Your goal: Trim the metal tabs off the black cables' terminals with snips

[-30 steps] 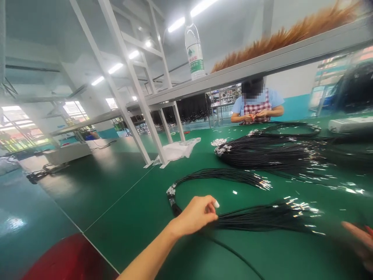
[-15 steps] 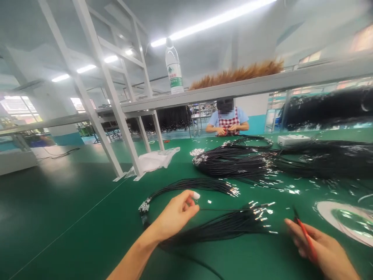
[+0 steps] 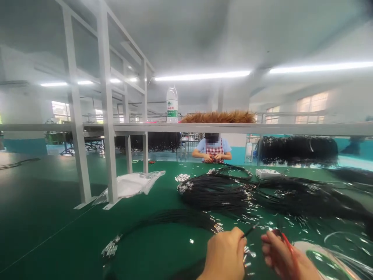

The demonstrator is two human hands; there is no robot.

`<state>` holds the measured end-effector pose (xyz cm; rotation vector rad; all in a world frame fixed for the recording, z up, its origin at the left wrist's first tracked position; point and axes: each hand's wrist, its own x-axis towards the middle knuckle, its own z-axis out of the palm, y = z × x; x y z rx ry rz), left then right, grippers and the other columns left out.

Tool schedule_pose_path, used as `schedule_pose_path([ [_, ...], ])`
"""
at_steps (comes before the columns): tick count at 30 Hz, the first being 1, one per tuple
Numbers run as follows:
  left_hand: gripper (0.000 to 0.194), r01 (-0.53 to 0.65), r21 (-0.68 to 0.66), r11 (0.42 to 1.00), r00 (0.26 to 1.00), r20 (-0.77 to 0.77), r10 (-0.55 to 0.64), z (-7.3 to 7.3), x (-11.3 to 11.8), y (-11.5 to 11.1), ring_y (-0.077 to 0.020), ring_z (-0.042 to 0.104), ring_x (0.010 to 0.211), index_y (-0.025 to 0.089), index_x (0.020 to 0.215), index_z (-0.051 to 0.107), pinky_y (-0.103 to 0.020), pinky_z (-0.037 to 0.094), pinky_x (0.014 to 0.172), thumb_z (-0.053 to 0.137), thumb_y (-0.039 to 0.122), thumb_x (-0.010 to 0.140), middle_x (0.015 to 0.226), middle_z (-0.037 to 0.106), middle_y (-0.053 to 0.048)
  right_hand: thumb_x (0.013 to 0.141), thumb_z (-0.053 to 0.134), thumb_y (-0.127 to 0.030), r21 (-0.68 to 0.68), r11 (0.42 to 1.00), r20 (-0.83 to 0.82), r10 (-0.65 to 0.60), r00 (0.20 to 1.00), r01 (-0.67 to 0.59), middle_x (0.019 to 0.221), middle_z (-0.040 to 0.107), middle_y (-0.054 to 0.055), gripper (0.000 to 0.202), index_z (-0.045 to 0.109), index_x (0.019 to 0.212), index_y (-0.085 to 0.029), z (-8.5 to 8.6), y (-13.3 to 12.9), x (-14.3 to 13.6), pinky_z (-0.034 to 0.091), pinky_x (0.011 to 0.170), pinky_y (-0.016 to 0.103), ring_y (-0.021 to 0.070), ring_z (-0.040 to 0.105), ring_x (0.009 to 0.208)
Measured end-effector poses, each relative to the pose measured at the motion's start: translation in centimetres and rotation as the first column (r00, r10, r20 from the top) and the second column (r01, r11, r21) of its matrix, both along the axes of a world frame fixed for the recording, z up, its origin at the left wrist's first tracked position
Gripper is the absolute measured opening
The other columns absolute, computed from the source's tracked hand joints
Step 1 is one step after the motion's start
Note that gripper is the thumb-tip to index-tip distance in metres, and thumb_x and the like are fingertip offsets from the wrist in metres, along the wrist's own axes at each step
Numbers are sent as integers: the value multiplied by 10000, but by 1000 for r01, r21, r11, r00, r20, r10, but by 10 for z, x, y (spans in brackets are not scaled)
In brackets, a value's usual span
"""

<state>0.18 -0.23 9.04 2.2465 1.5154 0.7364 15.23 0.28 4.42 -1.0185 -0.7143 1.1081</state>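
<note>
Green tabletop [image 3: 157, 249], black cable [image 3: 250, 230] aslant, pointing forward and right

A factory workshop, this, with heaps of black cables [image 3: 212, 194] sprawling across a long green worktable [image 3: 155, 200]! Strip lights [image 3: 204, 76] blaze overhead, metal shelving [image 3: 180, 128] spans the table, and there's a co-worker [image 3: 215, 149] in a checked apron opposite.

Own body = two bare hands. Left hand [image 3: 224, 252]: smooth rounded back, low knuckle bumps along the top, bare as far as the picture's bottom edge; most of its fingers are hidden. Right hand [image 3: 281, 252]: slim fingers, rounded tips, also bare down to the cut-off. Slightly blurred, nail detail unreadable. Sleeves, if any, out of view.
</note>
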Motion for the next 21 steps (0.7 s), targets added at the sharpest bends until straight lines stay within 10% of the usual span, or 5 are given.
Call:
schedule_pose_path([
  [7, 300, 82, 4, 997, 971, -226, -79, -29, -7, -9, -290, 629, 836, 176, 966, 620, -327, 387, 640, 332, 217, 894, 938, 682, -135, 576, 800, -475, 17, 998, 87, 61, 994, -62, 533, 619, -9, 350, 667, 670, -165, -15, -4, -3, 389, 428, 187, 92, 509, 450],
  [15, 233, 122, -138, 983, 962, 259, -83, -51, 6, -5, -164, 546, 622, 174, 720, 542, -270, 331, 570, 387, 256, 873, 681, 613, -54, 626, 752, -520, -27, 991, 155, 137, 978, -134, 513, 572, -21, 368, 644, 644, -169, -27, -13, -3, 346, 429, 207, 92, 474, 435],
  [21, 309, 410, -618, 671, 791, 607, 77, -49, 0, -2, -54, 253, 311, 197, 621, 430, -212, 199, 370, 392, 403, 849, 439, 409, 61, 603, 759, -534, -11, 975, 137, 222, 965, -222, 489, 542, -16, 394, 614, 566, -170, -23, -20, -3, 319, 427, 219, 84, 443, 415],
])
